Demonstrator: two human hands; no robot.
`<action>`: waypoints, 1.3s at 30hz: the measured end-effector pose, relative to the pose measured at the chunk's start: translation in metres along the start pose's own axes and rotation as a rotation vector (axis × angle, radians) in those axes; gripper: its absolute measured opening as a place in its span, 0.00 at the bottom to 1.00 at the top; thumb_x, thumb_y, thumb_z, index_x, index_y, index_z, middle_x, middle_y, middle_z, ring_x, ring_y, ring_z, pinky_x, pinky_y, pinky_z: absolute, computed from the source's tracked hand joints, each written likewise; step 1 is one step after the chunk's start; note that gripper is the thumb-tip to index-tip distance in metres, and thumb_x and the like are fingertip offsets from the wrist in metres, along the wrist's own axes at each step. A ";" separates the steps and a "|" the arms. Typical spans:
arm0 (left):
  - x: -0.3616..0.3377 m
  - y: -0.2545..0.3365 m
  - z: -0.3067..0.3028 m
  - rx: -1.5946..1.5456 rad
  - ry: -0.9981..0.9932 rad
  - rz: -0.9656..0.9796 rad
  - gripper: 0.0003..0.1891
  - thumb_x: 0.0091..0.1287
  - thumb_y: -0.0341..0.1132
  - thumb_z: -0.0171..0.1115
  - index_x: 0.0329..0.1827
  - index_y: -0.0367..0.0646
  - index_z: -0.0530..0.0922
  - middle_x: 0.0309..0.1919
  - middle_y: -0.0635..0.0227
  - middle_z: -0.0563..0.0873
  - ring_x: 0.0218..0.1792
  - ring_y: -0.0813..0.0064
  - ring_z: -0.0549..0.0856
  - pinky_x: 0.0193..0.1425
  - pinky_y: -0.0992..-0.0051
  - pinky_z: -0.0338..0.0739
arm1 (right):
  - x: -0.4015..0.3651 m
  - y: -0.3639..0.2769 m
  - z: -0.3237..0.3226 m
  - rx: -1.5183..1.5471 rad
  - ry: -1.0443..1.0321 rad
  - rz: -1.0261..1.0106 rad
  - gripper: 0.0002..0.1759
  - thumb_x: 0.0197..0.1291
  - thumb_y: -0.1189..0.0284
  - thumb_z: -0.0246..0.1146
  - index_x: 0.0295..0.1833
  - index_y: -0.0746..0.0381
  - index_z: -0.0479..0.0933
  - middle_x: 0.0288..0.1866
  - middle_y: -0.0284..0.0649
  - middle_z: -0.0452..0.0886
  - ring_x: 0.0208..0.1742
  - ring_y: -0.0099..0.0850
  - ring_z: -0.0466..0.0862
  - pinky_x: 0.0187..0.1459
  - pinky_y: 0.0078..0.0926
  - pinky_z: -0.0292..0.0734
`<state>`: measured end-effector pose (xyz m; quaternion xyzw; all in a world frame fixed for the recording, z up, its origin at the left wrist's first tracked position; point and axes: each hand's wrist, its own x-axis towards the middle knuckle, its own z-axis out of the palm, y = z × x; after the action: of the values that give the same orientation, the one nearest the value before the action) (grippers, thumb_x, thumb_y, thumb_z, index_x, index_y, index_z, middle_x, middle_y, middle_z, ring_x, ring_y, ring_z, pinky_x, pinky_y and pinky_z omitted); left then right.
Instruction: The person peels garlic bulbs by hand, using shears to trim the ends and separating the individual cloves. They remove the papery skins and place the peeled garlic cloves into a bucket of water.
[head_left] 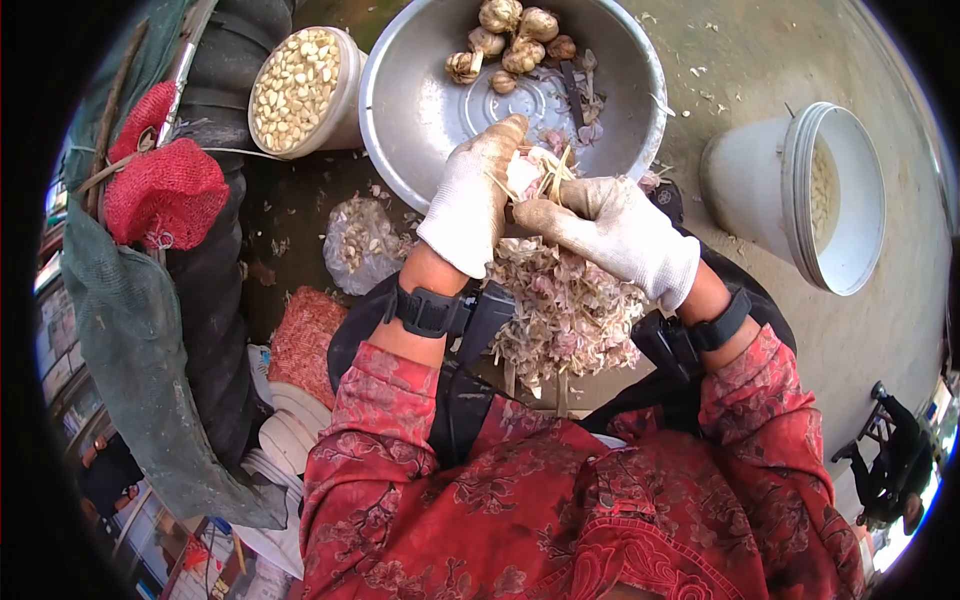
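Red floral sleeves (385, 440) sat nearest the lens; the gloved left hand (468, 205) and right hand (612, 232) were both closed on a part-peeled garlic bulb (535, 172), held over the near rim of the metal basin (410, 110). Skin pile (565, 310) lay on the lap below, bucket of peeled cloves (295, 88) far left, white bucket (790, 190) right. Risk, as judged: a loosened clove could slip from the thick gloves into the skins and go missing.

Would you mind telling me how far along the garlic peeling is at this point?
Done: a bucket is nearly full of peeled cloves, and a pile of skins lies on the lap. In hand: the left hand and right hand grip one garlic bulb over the bowl. Left: a handful of whole bulbs in that bowl.
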<state>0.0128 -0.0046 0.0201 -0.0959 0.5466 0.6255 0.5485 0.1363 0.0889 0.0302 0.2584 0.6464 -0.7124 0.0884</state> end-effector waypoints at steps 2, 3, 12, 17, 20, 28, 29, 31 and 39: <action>0.003 -0.001 -0.003 -0.030 0.029 0.038 0.16 0.71 0.45 0.54 0.46 0.38 0.78 0.33 0.65 0.84 0.31 0.73 0.84 0.37 0.74 0.81 | -0.002 -0.004 0.003 -0.092 -0.081 0.080 0.20 0.62 0.56 0.65 0.42 0.63 0.84 0.29 0.28 0.84 0.30 0.15 0.74 0.33 0.23 0.74; 0.009 -0.003 -0.010 -0.060 -0.027 -0.001 0.16 0.70 0.44 0.55 0.44 0.38 0.77 0.31 0.65 0.83 0.29 0.73 0.83 0.34 0.74 0.80 | -0.002 -0.002 0.004 -0.103 -0.050 -0.003 0.19 0.61 0.56 0.66 0.36 0.64 0.83 0.23 0.31 0.81 0.26 0.15 0.70 0.31 0.25 0.72; 0.011 0.015 -0.012 -0.074 0.131 0.029 0.19 0.73 0.46 0.51 0.38 0.36 0.77 0.24 0.68 0.81 0.15 0.86 0.74 0.11 0.91 0.61 | -0.001 0.037 0.021 -0.378 -0.057 -0.302 0.22 0.60 0.49 0.62 0.44 0.57 0.84 0.30 0.43 0.83 0.30 0.33 0.82 0.36 0.29 0.76; 0.001 0.018 -0.009 0.033 0.074 0.016 0.14 0.72 0.45 0.52 0.40 0.42 0.76 0.23 0.72 0.80 0.16 0.88 0.73 0.14 0.90 0.64 | 0.008 0.012 -0.005 0.041 0.086 0.039 0.21 0.64 0.55 0.63 0.44 0.65 0.82 0.30 0.30 0.82 0.32 0.17 0.77 0.36 0.19 0.74; -0.004 0.019 -0.012 0.090 -0.035 -0.030 0.13 0.72 0.46 0.53 0.43 0.45 0.77 0.26 0.75 0.80 0.18 0.88 0.75 0.17 0.90 0.68 | 0.008 0.016 0.000 0.213 0.079 -0.029 0.21 0.67 0.57 0.60 0.46 0.66 0.81 0.31 0.30 0.82 0.33 0.17 0.77 0.37 0.19 0.74; -0.003 0.012 -0.010 0.173 0.096 0.036 0.13 0.71 0.48 0.54 0.46 0.49 0.78 0.29 0.77 0.80 0.22 0.89 0.78 0.18 0.89 0.70 | 0.005 0.012 0.000 0.098 0.113 -0.071 0.17 0.70 0.60 0.56 0.50 0.62 0.81 0.35 0.31 0.83 0.35 0.17 0.78 0.39 0.19 0.74; -0.003 0.011 -0.008 0.174 0.096 0.035 0.13 0.71 0.48 0.54 0.46 0.49 0.78 0.29 0.77 0.80 0.22 0.89 0.78 0.18 0.89 0.70 | 0.006 0.013 0.000 0.139 0.068 -0.084 0.18 0.70 0.60 0.56 0.50 0.62 0.81 0.35 0.31 0.84 0.35 0.17 0.78 0.39 0.19 0.74; -0.002 0.009 -0.004 0.149 0.147 0.029 0.15 0.68 0.48 0.58 0.34 0.46 0.79 0.20 0.75 0.77 0.16 0.84 0.71 0.18 0.82 0.61 | 0.006 0.013 0.000 0.180 0.022 -0.097 0.18 0.70 0.59 0.56 0.51 0.61 0.81 0.35 0.31 0.84 0.35 0.17 0.78 0.39 0.20 0.74; -0.003 0.002 0.001 0.130 0.042 0.064 0.16 0.68 0.48 0.58 0.35 0.43 0.79 0.21 0.74 0.77 0.16 0.82 0.72 0.19 0.81 0.64 | 0.002 0.011 0.005 0.153 0.066 -0.034 0.17 0.68 0.58 0.59 0.49 0.59 0.82 0.33 0.28 0.83 0.32 0.14 0.77 0.35 0.16 0.73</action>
<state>0.0126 -0.0051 0.0239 -0.0555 0.6003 0.6037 0.5217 0.1384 0.0826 0.0203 0.2766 0.5970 -0.7522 0.0351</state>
